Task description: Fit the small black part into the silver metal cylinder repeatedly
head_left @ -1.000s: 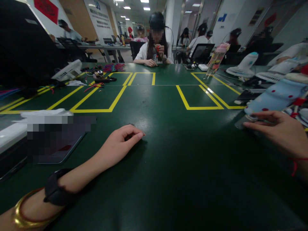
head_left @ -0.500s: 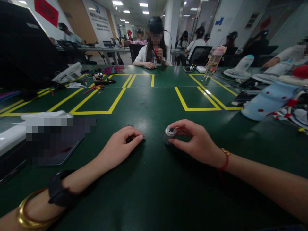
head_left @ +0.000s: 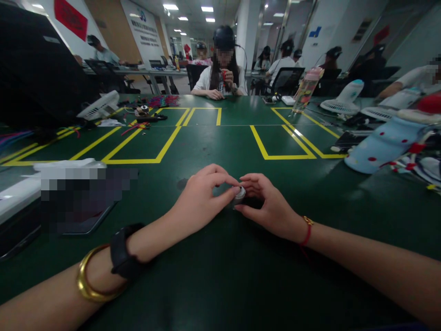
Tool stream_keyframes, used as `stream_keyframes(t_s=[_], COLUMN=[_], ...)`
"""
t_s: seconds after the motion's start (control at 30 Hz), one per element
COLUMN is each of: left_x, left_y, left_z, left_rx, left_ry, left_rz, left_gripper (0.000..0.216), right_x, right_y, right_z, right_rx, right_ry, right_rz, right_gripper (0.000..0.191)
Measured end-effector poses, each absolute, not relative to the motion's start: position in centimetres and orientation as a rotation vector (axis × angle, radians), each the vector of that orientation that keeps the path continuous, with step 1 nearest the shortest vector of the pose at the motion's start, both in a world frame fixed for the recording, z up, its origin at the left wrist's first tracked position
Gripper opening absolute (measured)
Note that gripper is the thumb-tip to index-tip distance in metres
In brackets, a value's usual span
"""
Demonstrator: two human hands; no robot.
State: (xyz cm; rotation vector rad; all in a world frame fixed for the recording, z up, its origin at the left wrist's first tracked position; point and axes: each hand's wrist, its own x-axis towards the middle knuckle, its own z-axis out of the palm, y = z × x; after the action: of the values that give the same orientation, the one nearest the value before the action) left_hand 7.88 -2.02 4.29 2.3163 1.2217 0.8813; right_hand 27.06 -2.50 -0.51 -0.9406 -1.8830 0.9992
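Note:
A small silver cylinder (head_left: pixel 240 193), like a miniature motor or can, stands on the green tabletop between my hands. Its top rim shows; fingers cover much of the rest. My left hand (head_left: pixel 203 197) has its thumb and index finger closed at the cylinder's top. Close by on the right, my right hand (head_left: pixel 268 204) curves around the cylinder with thumb and fingers spread apart. Its thumb tip lies near the cylinder's lower front; whether it touches is hard to tell.
Yellow tape (head_left: pixel 291 157) marks outlines on the green table (head_left: pixel 213 285). At left lie a dark flat device (head_left: pixel 99 216) and a white object (head_left: pixel 72 166). A light-blue container (head_left: pixel 379 142) and fans (head_left: pixel 341 103) stand at right. A person (head_left: pixel 222 69) sits opposite.
My left hand has moved right and reached the top of the cylinder. My right hand has shifted slightly left and its fingers have spread from around the cylinder, which is also a little further left.

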Motion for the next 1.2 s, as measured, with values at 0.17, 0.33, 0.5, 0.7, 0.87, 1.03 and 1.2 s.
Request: stream_keyframes(t_s=[0.17,0.33,0.5,0.7,0.87,1.03,1.2], left_x=[6.7,5.6,6.8,5.7,1.6,0.2,1.2], left_y=[-1.6,-1.4,-1.2,-1.4,-1.6,-1.5,-1.7], left_z=[4.1,1.3,-0.1,1.1,1.7,0.8,0.9], left_rx=[2.234,2.233,2.273,2.198,2.025,1.899,1.949], left_ry=[1.339,1.307,1.284,1.324,1.492,1.468,1.479], left_rz=[0.912,0.678,0.607,0.7,0.677,0.678,0.68], left_gripper=[0.019,0.015,0.016,0.026,0.035,0.036,0.032], right_x=[27.4,27.8,27.6,28.5,35.6,46.5,49.9], right_y=[-2.7,-2.7,-2.7,-2.5,-1.4,-1.0,-1.9], right_z=[-0.3,-0.1,-0.2,0.6,1.9,1.2,0.7], right_rx=[-1.021,-1.085,-1.082,-1.091,-1.431,-2.001,-2.044], right_ry=[-1.928,-2.0,-2.027,-1.931,-1.754,-1.512,-1.548], right_rz=[0.88,0.751,0.75,0.831,0.541,0.083,-0.194], right_gripper=[0.048,0.043,0.047,0.042,0.052,0.059,0.072])
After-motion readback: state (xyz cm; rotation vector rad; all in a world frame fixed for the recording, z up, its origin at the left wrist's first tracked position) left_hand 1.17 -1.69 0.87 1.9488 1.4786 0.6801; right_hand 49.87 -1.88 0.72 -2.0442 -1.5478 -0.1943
